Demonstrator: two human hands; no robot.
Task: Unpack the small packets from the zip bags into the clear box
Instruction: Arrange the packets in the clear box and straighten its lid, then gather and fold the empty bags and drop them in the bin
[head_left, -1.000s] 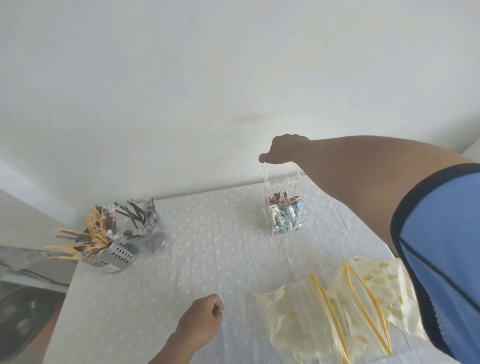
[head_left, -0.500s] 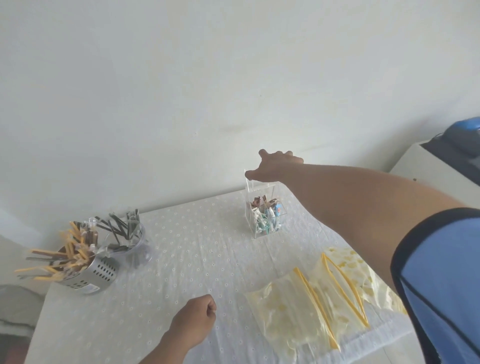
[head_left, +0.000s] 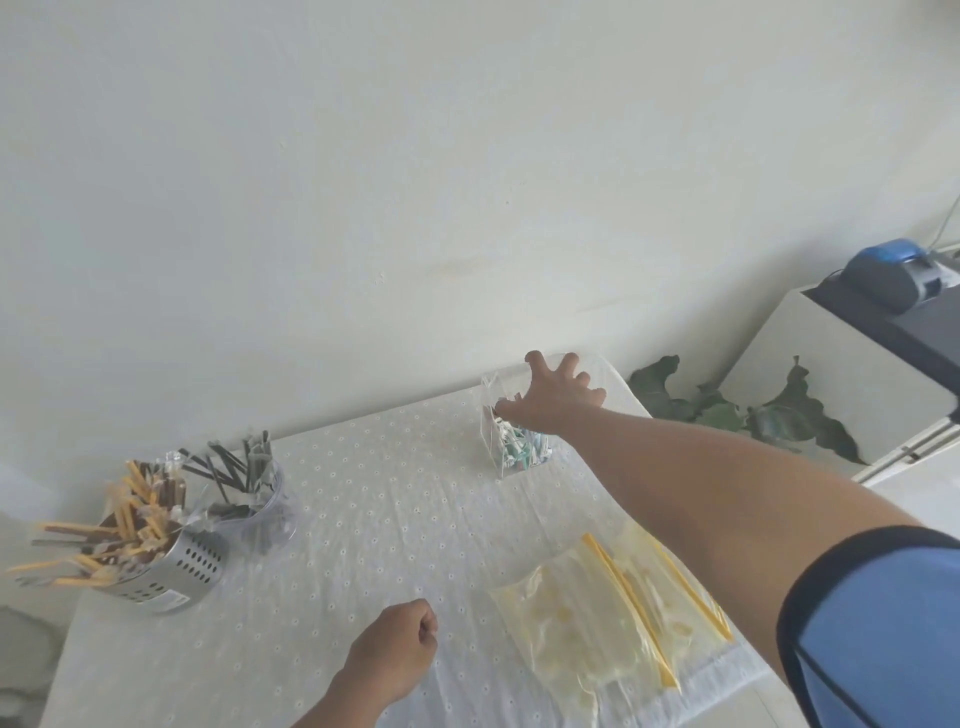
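Note:
A clear box (head_left: 511, 452) with several small packets inside stands at the far right of the table. My right hand (head_left: 556, 397) reaches over its top with the fingers spread, touching the raised clear lid; it holds nothing I can see. Two yellow-printed zip bags (head_left: 597, 618) with yellow zip strips lie flat at the near right edge, overlapping each other. My left hand (head_left: 397, 654) rests as a closed fist on the tablecloth near the front, holding nothing.
A perforated metal cup (head_left: 166, 569) full of yellow and brown stick packets stands at the left, beside a clear cup (head_left: 260, 512) of dark sticks. A white dotted cloth covers the table (head_left: 363, 493). A plant and a cabinet with a blue device stand off to the right.
The view has shifted, so the box sits further right. My right hand went from a pinch at the lid's top to fingers spread over the box. The left fist stayed put.

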